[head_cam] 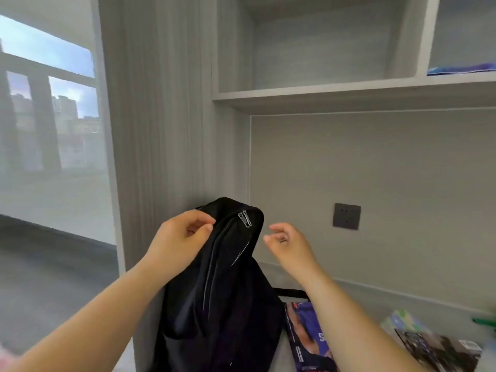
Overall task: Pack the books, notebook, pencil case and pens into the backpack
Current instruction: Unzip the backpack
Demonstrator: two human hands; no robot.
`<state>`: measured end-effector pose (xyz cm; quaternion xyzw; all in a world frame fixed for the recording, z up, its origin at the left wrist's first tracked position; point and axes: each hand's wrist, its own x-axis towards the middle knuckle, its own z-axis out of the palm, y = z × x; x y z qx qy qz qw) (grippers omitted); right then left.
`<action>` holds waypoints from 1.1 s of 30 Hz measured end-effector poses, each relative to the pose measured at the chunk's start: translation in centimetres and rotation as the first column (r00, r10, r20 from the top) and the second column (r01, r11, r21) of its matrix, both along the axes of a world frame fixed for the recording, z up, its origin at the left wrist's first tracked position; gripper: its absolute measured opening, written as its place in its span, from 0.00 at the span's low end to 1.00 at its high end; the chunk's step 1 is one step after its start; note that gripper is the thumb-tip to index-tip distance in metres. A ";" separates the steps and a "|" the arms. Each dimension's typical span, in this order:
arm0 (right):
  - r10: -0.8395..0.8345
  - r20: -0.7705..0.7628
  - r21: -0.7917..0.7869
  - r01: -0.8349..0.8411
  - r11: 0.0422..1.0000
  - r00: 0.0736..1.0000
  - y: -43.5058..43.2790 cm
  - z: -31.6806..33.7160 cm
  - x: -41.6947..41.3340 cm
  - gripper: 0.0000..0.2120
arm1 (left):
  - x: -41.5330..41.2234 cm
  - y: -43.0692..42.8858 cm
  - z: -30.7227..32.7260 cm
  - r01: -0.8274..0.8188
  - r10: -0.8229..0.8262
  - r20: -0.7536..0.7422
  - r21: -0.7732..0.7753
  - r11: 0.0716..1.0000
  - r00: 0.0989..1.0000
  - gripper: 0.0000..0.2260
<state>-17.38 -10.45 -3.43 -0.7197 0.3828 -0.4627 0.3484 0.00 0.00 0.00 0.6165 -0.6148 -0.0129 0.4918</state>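
Observation:
A black backpack point(222, 291) stands upright at the left end of the desk, against the side panel, its zips closed with two silver pullers point(245, 218) at the top. My left hand point(179, 237) pinches the fabric at the top left of the backpack. To the right of the bag's top hovers my right hand point(288, 244), fingers curled and apart, touching nothing. A purple-covered book point(308, 336) lies on the desk right beside the bag, partly under my right forearm. Another dark-covered book point(440, 350) lies at the lower right.
A pale green pack point(402, 319) and a green object point(485, 320) sit at the desk's right edge of view. A dark wall socket point(346, 216) is on the back panel. Open shelves point(322, 87) hang above, one holding a blue item point(461, 69). A window is at left.

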 end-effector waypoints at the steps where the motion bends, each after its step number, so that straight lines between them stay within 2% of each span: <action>1: 0.006 -0.028 -0.005 -0.006 1.000 1.000 -0.7 0.1 0.6 0.13 | -0.1 -1.4 0.1 -0.013 0.014 0.025 -0.017 1.000 1.000 0.10; 3: 0.007 -0.066 -0.025 -0.009 1.000 0.998 -2.0 -0.2 1.4 0.17 | -0.3 -3.4 0.7 -0.039 0.040 0.099 -0.011 0.999 0.994 0.06; 8: 0.048 -0.124 -0.083 -0.058 0.995 0.991 -7.2 -0.3 3.4 0.21 | -0.2 -9.9 3.1 -0.182 0.124 0.270 0.201 0.963 0.955 0.14; 12: 0.111 -0.159 -0.041 -0.119 0.992 0.981 -9.8 -1.1 4.6 0.15 | -0.2 -12.7 2.7 -0.275 0.143 0.362 0.348 0.896 0.921 0.16; 15: 0.161 -0.138 -0.036 -0.167 0.985 0.977 -11.0 -1.7 5.2 0.06 | -0.4 -13.8 2.6 -0.348 0.133 0.483 0.389 0.853 0.865 0.15; 19: 0.188 -0.129 -0.080 -0.200 0.977 0.974 -12.3 -0.9 5.4 0.03 | -0.2 -14.9 3.3 -0.323 0.082 0.494 0.424 0.846 0.865 0.13; 21: 0.194 -0.160 -0.137 -0.216 0.967 0.968 -12.4 -0.6 5.3 0.03 | -0.1 -15.3 3.1 -0.306 0.076 0.493 0.406 0.861 0.867 0.12; 24: 0.075 -0.313 -0.370 -0.194 0.909 0.947 -12.5 -0.1 5.5 0.09 | 0.4 -15.5 3.1 -0.286 0.080 0.480 0.373 0.883 0.873 0.09; 26: 0.027 -0.321 -0.437 -0.173 0.883 0.947 -12.7 0.5 5.6 0.10 | 0.7 -15.6 3.4 -0.270 0.080 0.468 0.355 0.895 0.880 0.08; 29: 0.089 -0.276 -0.342 -0.184 0.921 0.957 -13.7 0.8 5.4 0.10 | 0.9 -15.5 3.3 -0.271 0.085 0.501 0.310 0.911 0.861 0.07; 33: 0.206 -0.071 -0.055 -0.210 0.976 0.976 -15.9 0.8 4.4 0.16 | 1.6 -15.1 3.1 -0.262 0.088 0.539 0.256 0.930 0.838 0.07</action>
